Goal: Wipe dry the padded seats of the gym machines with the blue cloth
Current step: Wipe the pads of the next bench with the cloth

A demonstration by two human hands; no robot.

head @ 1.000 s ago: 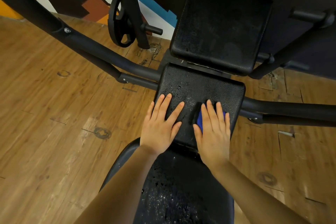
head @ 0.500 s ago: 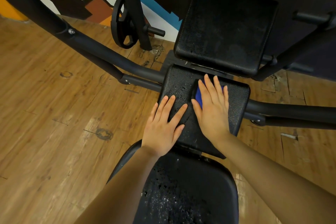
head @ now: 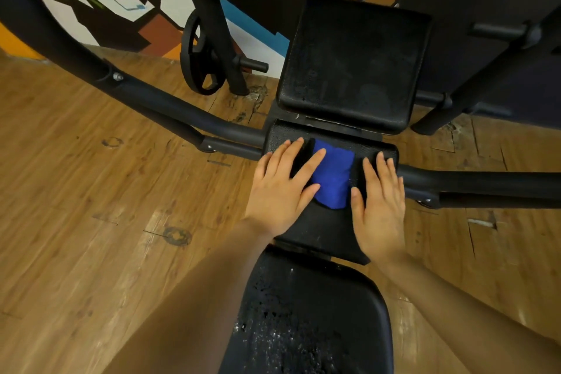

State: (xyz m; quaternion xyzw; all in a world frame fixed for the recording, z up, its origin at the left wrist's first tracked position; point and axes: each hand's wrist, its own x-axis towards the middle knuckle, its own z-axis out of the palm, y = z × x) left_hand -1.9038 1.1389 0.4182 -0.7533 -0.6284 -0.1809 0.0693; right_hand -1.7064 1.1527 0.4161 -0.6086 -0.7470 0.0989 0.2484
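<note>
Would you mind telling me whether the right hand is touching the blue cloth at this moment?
Apart. The head view shows the right hand flat on the middle pad, with a strip of black padding visible between it and the blue cloth.

The middle pad (head: 331, 234) was crowded: the left hand (head: 280, 191) and right hand (head: 379, 206) lay flat on it with the blue cloth (head: 332, 179) between them. The back pad (head: 352, 64) walled off its far edge. Frame tubes (head: 182, 112) barred both sides. The near seat (head: 306, 313) lay open, as did the wooden floor (head: 91, 222).
</note>
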